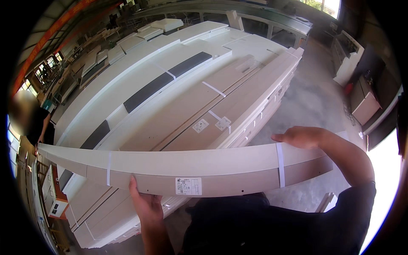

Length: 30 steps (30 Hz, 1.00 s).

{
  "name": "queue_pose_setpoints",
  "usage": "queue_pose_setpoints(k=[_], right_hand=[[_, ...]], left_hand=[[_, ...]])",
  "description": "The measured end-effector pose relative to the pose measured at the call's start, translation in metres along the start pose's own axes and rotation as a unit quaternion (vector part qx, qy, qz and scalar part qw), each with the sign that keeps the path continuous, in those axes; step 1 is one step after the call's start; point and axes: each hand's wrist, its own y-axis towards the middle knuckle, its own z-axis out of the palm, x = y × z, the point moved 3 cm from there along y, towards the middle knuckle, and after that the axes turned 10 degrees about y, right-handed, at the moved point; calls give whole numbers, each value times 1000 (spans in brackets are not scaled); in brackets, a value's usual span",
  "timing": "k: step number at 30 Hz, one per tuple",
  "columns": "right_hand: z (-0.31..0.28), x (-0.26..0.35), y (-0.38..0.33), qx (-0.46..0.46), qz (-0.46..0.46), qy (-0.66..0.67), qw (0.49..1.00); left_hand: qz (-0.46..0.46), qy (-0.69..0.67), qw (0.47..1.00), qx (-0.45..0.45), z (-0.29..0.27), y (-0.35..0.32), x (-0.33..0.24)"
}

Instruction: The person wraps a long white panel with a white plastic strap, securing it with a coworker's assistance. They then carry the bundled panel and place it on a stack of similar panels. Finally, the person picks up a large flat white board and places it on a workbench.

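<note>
A long bundle of pale grey-beige boards (148, 161), bound with white straps, lies across in front of me. A white paper label (188, 186) is stuck on its near face. My left hand (148, 208) grips its lower near edge, thumb up against the face and the other fingers mostly hidden beneath. Across the top of the bundle's right part, my right hand (306, 137) is bent over the far edge; one digit points left and the other fingers are largely hidden. At the far left, another person's hand (41, 138) is close to the bundle's tip.
Behind the bundle, a wide stack of white and beige boards (182, 123) has dark grey strips (148, 91) on top. A metal-framed conveyor table (272, 25) stands behind. Grey concrete floor (314, 97) and a cabinet-like box (365, 100) are at right. An orange-and-white box (57, 199) stands at left.
</note>
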Motion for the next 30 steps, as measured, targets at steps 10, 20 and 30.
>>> queue_pose_setpoints(k=[10,20,30], right_hand=[[-169,-153,135,67,-54,-44,995],[-302,-234,248,112,-36,-62,991],[-414,-325,382,154,-118,-155,969]], left_hand=[[-25,10,998,-49,208,7,108],[-60,16,982,-180,368,25,194],[-66,-1,974,-215,514,67,253]])
